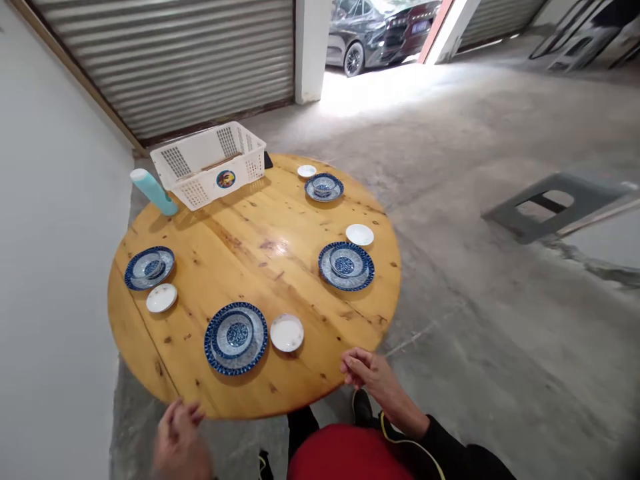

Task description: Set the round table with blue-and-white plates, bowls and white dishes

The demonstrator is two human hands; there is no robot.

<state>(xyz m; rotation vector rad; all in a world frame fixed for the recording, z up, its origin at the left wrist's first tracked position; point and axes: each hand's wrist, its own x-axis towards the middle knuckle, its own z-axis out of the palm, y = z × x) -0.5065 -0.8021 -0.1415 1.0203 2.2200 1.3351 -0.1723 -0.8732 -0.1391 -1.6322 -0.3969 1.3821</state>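
My left hand [181,440] is at the table's near left edge, its fingers bent and smeared by motion; I cannot tell whether they are closed. At the near right edge is my right hand [367,377], fingers curled in with nothing visible in them. Between the hands, a blue-rimmed plate [236,368] carries a blue-and-white bowl [235,335], with a small white dish [287,333] on its right. Farther right, another blue-rimmed plate [370,273] holds a bowl [346,261], and a white dish [360,235] lies just behind it.
On the round wooden table [260,267], more settings include a left plate [131,273] with a white dish [161,298] and a far plate [324,197] with a white dish [307,171]. A white basket [210,183] and turquoise bottle [155,193] stand behind. A grey stool [555,200] is right.
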